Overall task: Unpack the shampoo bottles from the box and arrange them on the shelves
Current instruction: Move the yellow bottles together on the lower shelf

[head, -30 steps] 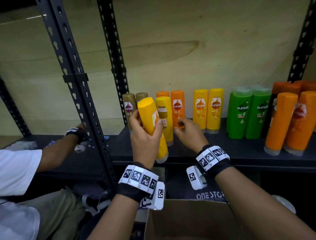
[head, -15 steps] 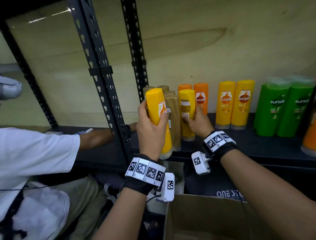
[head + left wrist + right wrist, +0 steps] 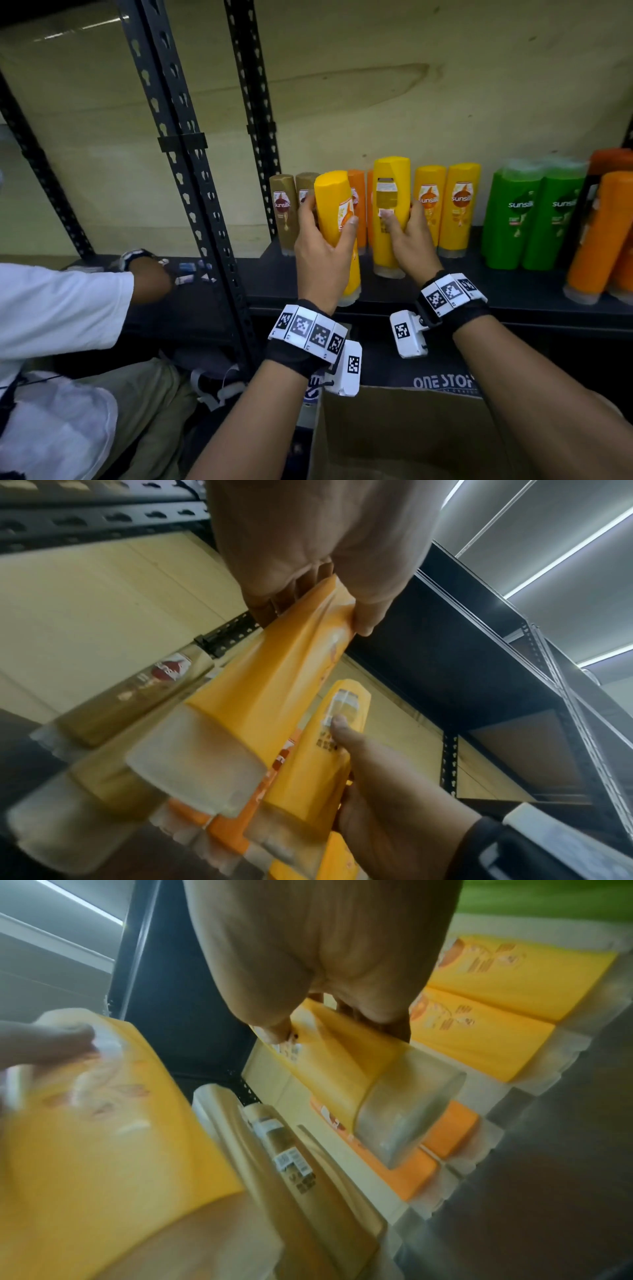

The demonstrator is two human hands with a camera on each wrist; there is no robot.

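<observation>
My left hand [image 3: 325, 236] grips a yellow shampoo bottle [image 3: 334, 219], cap down, held just above the front edge of the black shelf [image 3: 479, 291]. My right hand [image 3: 407, 236] holds a second yellow bottle [image 3: 390, 192] upright, its back label towards me, in front of the orange bottles [image 3: 358, 205]. In the left wrist view the held yellow bottle [image 3: 274, 685] tilts across the frame with its clear cap [image 3: 195, 761] nearest. The right wrist view shows fingers around the other yellow bottle [image 3: 342, 1069]. The cardboard box [image 3: 411, 435] sits below my arms.
On the shelf stand gold bottles [image 3: 284, 212], two yellow bottles [image 3: 445, 205], green bottles [image 3: 534, 212] and orange bottles [image 3: 599, 233] at the far right. A black slotted upright [image 3: 191, 178] stands left. Another person in a white shirt [image 3: 58, 308] reaches onto the neighbouring shelf.
My right hand has lifted the second yellow bottle and carried it right, from beside the gold bottles to in front of the orange ones. The left hand still holds its bottle.
</observation>
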